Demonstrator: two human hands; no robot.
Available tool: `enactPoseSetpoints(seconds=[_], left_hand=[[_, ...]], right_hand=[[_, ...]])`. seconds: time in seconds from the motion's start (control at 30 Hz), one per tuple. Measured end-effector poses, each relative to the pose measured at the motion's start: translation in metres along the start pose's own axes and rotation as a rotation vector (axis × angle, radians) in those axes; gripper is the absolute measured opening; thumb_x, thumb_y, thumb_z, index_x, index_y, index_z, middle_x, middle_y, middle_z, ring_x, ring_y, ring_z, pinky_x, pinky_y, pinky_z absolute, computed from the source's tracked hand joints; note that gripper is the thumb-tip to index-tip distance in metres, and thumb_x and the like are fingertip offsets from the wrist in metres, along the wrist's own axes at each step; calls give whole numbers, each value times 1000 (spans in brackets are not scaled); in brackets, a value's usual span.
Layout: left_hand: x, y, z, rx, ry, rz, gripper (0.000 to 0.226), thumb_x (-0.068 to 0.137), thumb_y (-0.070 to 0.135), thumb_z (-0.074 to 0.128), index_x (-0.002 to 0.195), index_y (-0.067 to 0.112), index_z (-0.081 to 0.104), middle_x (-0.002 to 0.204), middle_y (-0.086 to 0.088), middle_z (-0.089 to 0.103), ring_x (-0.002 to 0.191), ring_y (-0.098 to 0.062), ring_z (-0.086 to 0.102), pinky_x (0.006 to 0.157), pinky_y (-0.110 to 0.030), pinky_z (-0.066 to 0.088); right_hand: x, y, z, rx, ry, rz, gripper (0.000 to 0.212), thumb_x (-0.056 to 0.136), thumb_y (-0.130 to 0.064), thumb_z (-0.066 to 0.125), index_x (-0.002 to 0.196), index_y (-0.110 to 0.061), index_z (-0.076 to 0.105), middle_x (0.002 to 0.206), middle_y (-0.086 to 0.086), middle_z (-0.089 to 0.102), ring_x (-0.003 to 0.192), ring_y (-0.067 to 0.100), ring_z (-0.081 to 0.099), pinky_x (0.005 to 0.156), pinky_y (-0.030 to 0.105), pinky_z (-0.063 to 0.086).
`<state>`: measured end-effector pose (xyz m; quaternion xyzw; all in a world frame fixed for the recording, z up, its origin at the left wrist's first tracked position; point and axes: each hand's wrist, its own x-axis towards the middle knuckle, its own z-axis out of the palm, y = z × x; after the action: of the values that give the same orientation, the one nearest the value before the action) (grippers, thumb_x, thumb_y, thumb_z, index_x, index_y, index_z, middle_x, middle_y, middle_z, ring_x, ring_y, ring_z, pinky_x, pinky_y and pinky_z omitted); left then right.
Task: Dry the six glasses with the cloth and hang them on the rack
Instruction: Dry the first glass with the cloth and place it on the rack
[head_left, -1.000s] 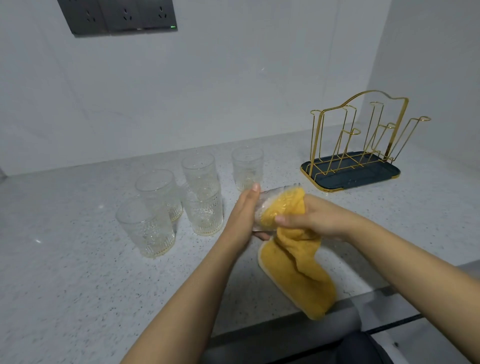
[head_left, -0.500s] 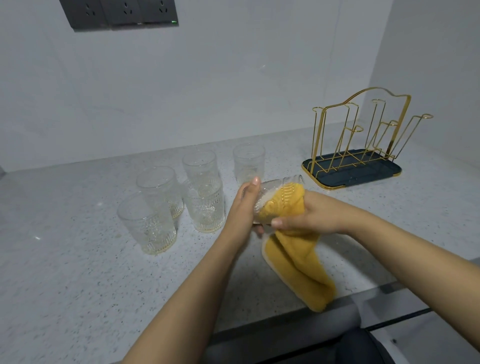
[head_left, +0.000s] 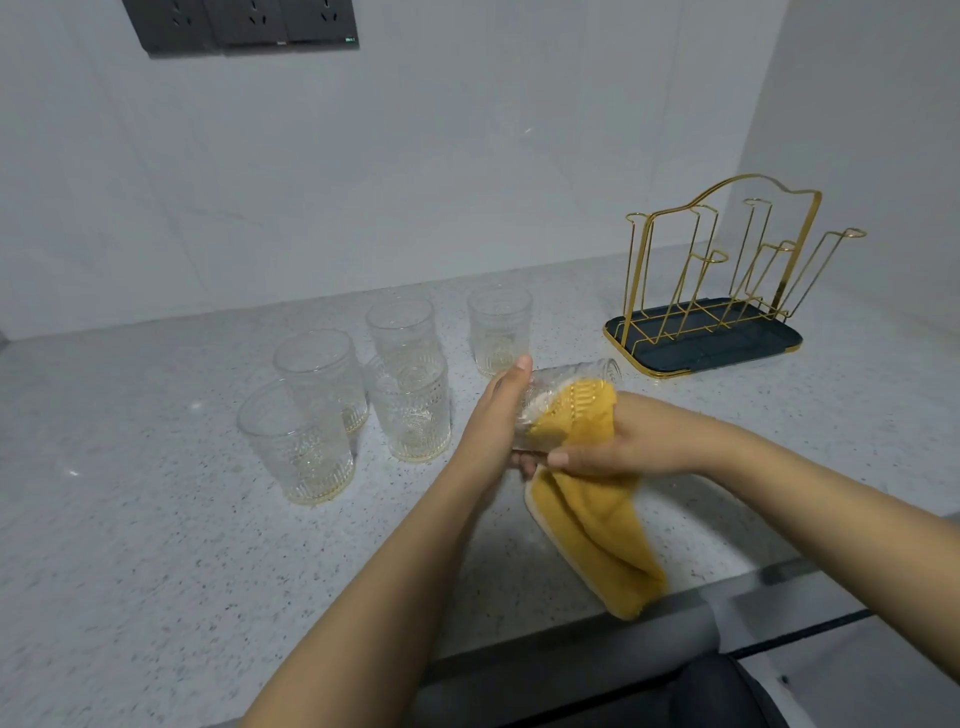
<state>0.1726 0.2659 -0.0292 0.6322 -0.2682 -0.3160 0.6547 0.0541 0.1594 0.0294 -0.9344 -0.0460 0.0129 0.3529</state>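
Glass, embossed and clear, is lying on its side in the air above the counter, mouth pointing right toward the rack. Left hand is cupping the base end, fingers closed around it. Right hand is clamping the yellow cloth against the glass, part of the cloth stuffed inside the mouth, the rest hanging down to the counter edge. So the glass is sitting between the two hands, base at the left palm, rim just past the right knuckles. Handling guess: rigid, fragile, likely slick if wet; the ribbing is giving some purchase. Best hold is around the base and lower wall, not the thin rim. Cloth is soft and limp, bunching easily. Five other glasses are standing upright in a cluster left of the hands, well apart from the rack. Rack is carrying nothing, so this is looking like glass one of six, drying step, hanging not yet done.
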Motion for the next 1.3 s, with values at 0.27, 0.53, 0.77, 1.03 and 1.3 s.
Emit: enactPoseSetpoints(seconds=[0.27, 0.53, 0.77, 1.03, 1.3], left_hand=[[1, -9, 9, -49, 123, 327, 41, 77, 64, 57, 102, 31, 57, 89, 0, 61, 74, -20, 60, 57, -36, 49], [4, -7, 0, -48, -6, -44, 82, 74, 77, 52, 124, 13, 60, 101, -12, 68, 61, -22, 69, 44, -28, 52], [-1, -12, 15, -54, 103, 307, 47, 75, 66, 54, 101, 28, 57, 81, 6, 63, 65, -14, 62, 51, -31, 49], [-5, 4, 3, -118, -51, -152, 56, 94, 61, 42, 91, 11, 67, 63, -6, 63, 49, -23, 56, 36, -21, 43], [-2, -10, 13, -53, 68, 365, 41, 77, 63, 59, 106, 34, 54, 88, -2, 62, 65, -19, 61, 46, -30, 48]], right_hand=[[3, 0, -9, 848, 189, 256, 40, 79, -22, 66, 113, -2, 61, 113, 24, 64, 97, 30, 66, 84, 34, 56], [-1, 6, -3, 62, 100, 170, 25, 81, -27, 69, 106, -22, 67, 105, -5, 69, 95, 7, 63, 90, 22, 46], [-4, -9, -14, 885, 227, 267, 24, 80, -10, 63, 103, -4, 64, 98, 17, 70, 80, 22, 70, 65, 26, 57], [-1, -1, -3, -259, -33, 149, 33, 84, -35, 65, 115, -25, 62, 112, -9, 65, 101, 8, 58, 93, 22, 43], [-3, -6, -16, 840, 186, 230, 33, 73, -11, 64, 104, -1, 64, 99, 19, 70, 86, 29, 68, 70, 28, 57]])
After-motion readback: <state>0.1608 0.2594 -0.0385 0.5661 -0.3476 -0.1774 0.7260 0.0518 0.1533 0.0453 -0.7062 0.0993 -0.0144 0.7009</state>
